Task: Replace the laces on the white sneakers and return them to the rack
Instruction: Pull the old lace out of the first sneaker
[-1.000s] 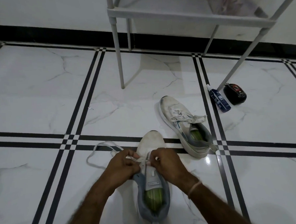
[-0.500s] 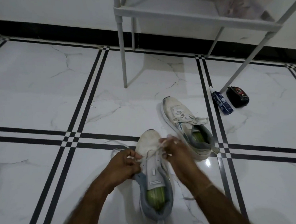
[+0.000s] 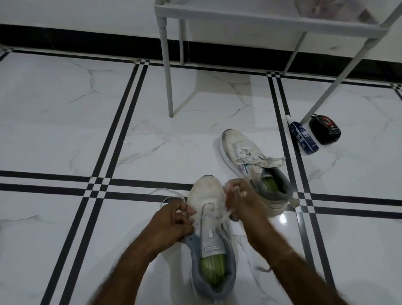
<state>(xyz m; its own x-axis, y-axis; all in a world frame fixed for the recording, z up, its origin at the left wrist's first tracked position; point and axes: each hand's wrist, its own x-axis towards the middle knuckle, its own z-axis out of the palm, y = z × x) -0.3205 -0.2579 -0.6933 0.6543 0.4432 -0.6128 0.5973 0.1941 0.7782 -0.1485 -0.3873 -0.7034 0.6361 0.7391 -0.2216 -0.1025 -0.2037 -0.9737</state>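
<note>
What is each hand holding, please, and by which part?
Left hand and right hand each pinch the lace of the near sneaker, by its toe-end eyelets.

The near white sneaker (image 3: pixel 207 198) is lying toe-far on the marble floor (image 3: pixel 54 127). The left hand (image 3: pixel 173 223) is pinching its left eyelet edge. The blurred right hand (image 3: pixel 242 199) is apparently gripping the white lace (image 3: pixel 224 215). The second sneaker (image 3: pixel 237 148) is sitting far right, beside a blue bottle (image 3: pixel 302 135).
</note>
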